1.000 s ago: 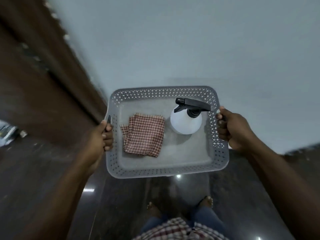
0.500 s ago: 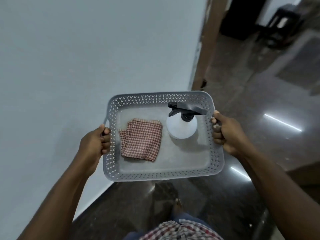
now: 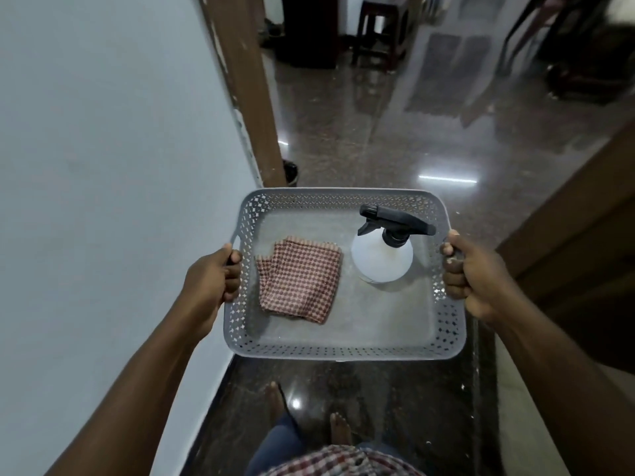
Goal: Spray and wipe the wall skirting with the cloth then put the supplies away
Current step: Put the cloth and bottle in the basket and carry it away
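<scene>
1. Head view: I look down on a shallow grey plastic basket [image 3: 343, 352] with perforated walls, held level in front of the body by both hands.
2. My left hand [image 3: 209, 283] is wrapped around the cut-out handle on the basket's left wall, fingers curled tight through the slot and thumb on the rim.
3. My right hand [image 3: 470, 273] grips the handle on the right wall the same way, fingers folded over the rim and pressed together.
4. A folded red-and-white checked cloth [image 3: 299, 280] lies flat on the basket floor in the left half, near the left wall but not touching it.
5. A white round-bodied spray bottle [image 3: 381, 259] with a black trigger head [image 3: 395, 221] stands upright in the right half, near the far right corner, its nozzle pointing left. Bottle and cloth are just beside each other, with a narrow strip of bare floor between them.
6. To the left runs a pale grey painted wall [image 3: 103, 166], meeting the dark polished stone floor [image 3: 378, 139] along a dark skirting band [image 3: 209, 396] below the basket's left corner.
7. A brown wooden door frame [image 3: 251, 97] stands at the wall's far end.
8. Farther back, a dark wooden stool [image 3: 378, 29] sits on the glossy floor.
9. Below the basket I see bare feet [image 3: 275, 400], blue trousers and a checked shirt hem.
</scene>
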